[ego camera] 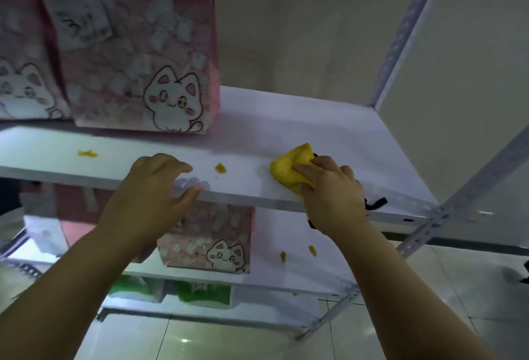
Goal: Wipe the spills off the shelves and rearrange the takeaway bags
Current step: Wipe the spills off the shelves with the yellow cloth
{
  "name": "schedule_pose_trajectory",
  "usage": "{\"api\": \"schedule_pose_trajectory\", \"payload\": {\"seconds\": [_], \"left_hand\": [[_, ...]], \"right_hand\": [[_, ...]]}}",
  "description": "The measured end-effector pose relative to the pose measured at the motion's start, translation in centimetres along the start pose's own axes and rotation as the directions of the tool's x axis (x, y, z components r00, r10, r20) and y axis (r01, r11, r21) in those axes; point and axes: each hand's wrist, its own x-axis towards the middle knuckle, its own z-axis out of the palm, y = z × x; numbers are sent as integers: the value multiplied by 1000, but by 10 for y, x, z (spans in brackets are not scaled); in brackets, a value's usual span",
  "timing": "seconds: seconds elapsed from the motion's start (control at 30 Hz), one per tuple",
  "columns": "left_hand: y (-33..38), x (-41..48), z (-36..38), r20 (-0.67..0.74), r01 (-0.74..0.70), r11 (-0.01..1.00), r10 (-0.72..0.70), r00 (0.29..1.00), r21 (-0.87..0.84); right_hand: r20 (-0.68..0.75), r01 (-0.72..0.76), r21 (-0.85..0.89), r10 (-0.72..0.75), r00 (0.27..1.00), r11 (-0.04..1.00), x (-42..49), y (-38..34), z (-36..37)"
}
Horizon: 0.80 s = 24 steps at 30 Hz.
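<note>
My right hand (pixel 332 188) presses a folded yellow cloth (pixel 292 166) onto the white upper shelf (pixel 257 133), right of its middle. My left hand (pixel 160 185) rests on the shelf's front edge with fingers spread, holding nothing. Two orange spills lie on this shelf: a small one (pixel 220 168) between my hands and a wider one (pixel 87 154) to the left. A pink takeaway bag with a white cat (pixel 140 56) stands at the back left, another pink bag (pixel 20 53) beside it. The shelf below carries a third pink cat bag (pixel 211 242) and two orange spots (pixel 297 253).
Perforated metal uprights (pixel 400 33) frame the rack's right side, with a diagonal brace (pixel 458 202) at the front right corner. Green-and-white bags (pixel 200 292) sit on the lowest shelf. A black strap (pixel 375 203) hangs by my right wrist. Tiled floor (pixel 472 288) lies below.
</note>
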Motion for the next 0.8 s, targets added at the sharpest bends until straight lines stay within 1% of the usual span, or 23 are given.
{"api": "schedule_pose_trajectory", "payload": {"seconds": [0.13, 0.27, 0.37, 0.5, 0.63, 0.73, 0.8], "left_hand": [[-17, -4, -1, 71, 31, 998, -35, 997, 58], [-28, 0, -5, 98, 6, 1000, -8, 995, 18], [-37, 6, -3, 105, -33, 999, 31, 994, 24], [-45, 12, -1, 71, -79, 996, 75, 995, 50], [-50, 12, -1, 26, -139, 989, 138, 990, 55], [-55, 14, 2, 27, -151, 987, 150, 988, 45], [-58, 16, 3, 43, -155, 987, 153, 987, 46]], "right_hand": [[36, 0, 61, -3, 999, 998, 11, -21, 6], [62, 25, 100, -31, 998, 995, 26, -49, 15], [116, 51, 31, -54, 992, 998, 43, -73, 23], [175, 103, -27, -97, 980, 994, 58, -102, 29], [160, 188, -40, -179, 971, 981, 44, -107, 31], [103, 305, -21, -301, 948, 952, 22, -101, 31], [103, 289, -24, -286, 953, 957, 17, -87, 25]]}}
